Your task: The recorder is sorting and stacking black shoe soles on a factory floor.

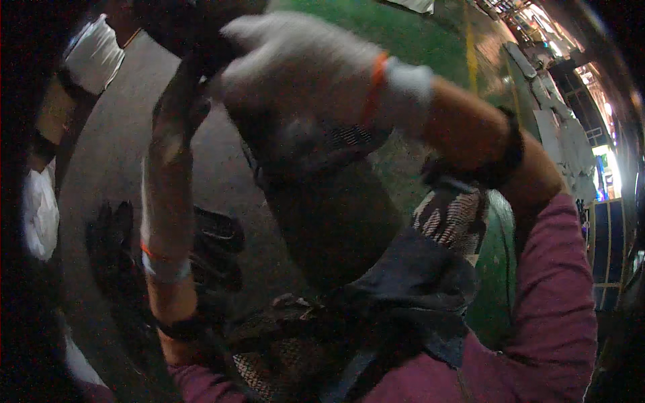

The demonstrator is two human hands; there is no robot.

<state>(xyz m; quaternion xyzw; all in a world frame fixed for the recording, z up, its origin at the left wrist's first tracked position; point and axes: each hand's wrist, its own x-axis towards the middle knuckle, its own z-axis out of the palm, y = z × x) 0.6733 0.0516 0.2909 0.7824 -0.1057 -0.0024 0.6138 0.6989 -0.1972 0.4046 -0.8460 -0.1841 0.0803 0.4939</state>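
In the head view, both of your hands were raised close to the camera, each in a pale knit glove with an orange band at the cuff. Your right hand sat at the top centre, blurred, its fingers curled down over the upper end of a dark, tube-shaped roll of cloth. The roll hung from that grip and slanted down toward your chest, taking up the middle of the picture. Your left hand was turned edge-on just left of the roll, its fingers pointing up against the roll's top edge; whether they closed on the cloth could not be told. A dark band circled each wrist, and your sleeves were maroon.

Below the roll, more dark cloth and a patterned mesh fabric bunched against your body. Behind your hands lay a grey floor, with a green painted area to the upper right. A few dark shapes rested on the floor to the left, too dim to identify. White bundles stood at the far left edge, and pale stacked sheets lined the right side near bright lights.
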